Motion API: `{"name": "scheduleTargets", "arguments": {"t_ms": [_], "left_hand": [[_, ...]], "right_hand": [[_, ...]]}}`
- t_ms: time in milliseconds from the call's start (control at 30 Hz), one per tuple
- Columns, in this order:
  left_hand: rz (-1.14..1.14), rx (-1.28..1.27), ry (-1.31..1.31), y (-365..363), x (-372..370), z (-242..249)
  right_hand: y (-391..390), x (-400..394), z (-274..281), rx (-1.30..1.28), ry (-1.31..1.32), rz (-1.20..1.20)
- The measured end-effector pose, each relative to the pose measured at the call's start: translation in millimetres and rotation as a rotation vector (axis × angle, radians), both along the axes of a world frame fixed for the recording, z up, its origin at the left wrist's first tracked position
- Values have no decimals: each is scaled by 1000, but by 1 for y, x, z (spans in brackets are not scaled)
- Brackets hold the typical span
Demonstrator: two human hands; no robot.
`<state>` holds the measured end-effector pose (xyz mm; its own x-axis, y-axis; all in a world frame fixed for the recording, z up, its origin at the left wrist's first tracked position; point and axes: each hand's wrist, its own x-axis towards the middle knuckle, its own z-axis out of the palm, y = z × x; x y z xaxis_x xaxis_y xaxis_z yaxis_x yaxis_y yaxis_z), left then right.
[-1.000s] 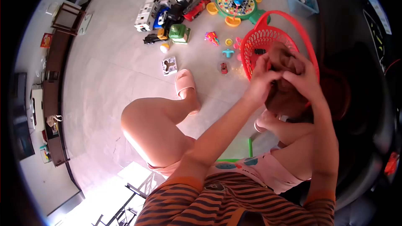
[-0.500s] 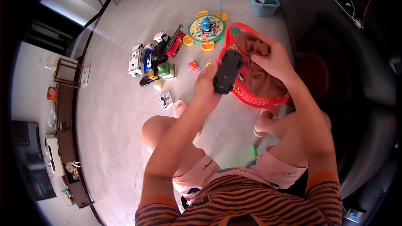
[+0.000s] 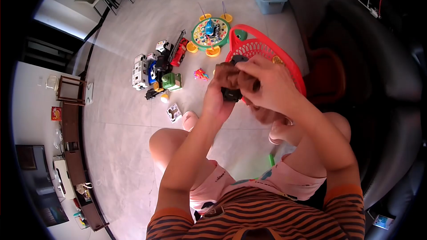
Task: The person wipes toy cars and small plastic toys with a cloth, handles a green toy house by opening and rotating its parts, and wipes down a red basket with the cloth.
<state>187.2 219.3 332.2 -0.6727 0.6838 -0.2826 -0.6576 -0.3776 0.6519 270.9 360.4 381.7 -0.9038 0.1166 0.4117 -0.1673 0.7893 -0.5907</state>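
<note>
A black toy car is gripped in my left hand, its underside facing up. My right hand is closed around a brown cloth and presses it onto the car, covering the car's middle. The cloth's loose end hangs below my right hand. Just beyond both hands stands a red plastic basket with lattice sides; my right hand and forearm hide part of it.
Several toy vehicles, including a white bus, a red fire truck and a green truck, stand on the floor at left. A round fishing game lies ahead. Farther off is a blue bin. A black sofa runs along the right.
My right hand has brought the brown cloth left, out of the basket and onto the toy car. My left hand still holds the car in nearly the same place.
</note>
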Motion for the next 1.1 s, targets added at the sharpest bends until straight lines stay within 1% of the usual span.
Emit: {"name": "scheduleTargets", "arguments": {"t_ms": [33, 100, 167, 233, 333, 367, 433, 467, 600, 667, 700, 767, 800, 900, 933, 967, 1033, 1100], "left_hand": [[-17, 34, 23, 1, 6, 10], [-32, -67, 4, -8, -1, 2], [-37, -10, 11, -17, -1, 3], [-18, 23, 7, -24, 0, 11], [15, 27, -12, -38, -3, 13], [26, 26, -4, -39, -2, 13], [44, 25, 14, -38, 2, 15], [79, -25, 114, -35, 6, 20], [45, -112, 130, -48, 3, 11], [30, -90, 143, -51, 3, 12], [23, -81, 145, -53, 4, 14], [40, -69, 117, -55, 4, 17], [42, -58, 109, -57, 1, 18], [42, 19, 23, -61, -5, 7], [62, 32, -9, -55, -3, 7], [80, 43, -40, -50, 0, 6], [12, 1, 12, -47, 5, 10], [-3, 2, 30, -50, 6, 10]], "right_hand": [[4, -2, 1, 6, 29, -44], [12, -6, 3, 11, 84, -131], [21, -8, 7, -215, 15, -143], [25, -10, 9, -139, 129, -198], [11, 0, 20, 0, 165, -121], [3, 1, 14, 128, 162, -88], [-16, 4, 6, 304, 160, 55], [-22, 4, 0, 407, 77, 87], [-19, -4, -9, 372, 15, 3], [-9, -7, -10, 338, -21, -17], [-3, -7, -9, 361, -50, -31], [3, -3, -4, 288, -167, -90], [3, -1, 0, 261, -159, -105], [-15, 8, 9, 210, -11, -12], [-22, 9, 5, 234, 62, 66], [-32, 13, 4, 241, 13, 123], [-45, 18, -1, 343, -114, 196], [-47, 15, -15, 334, -88, 177]]}}
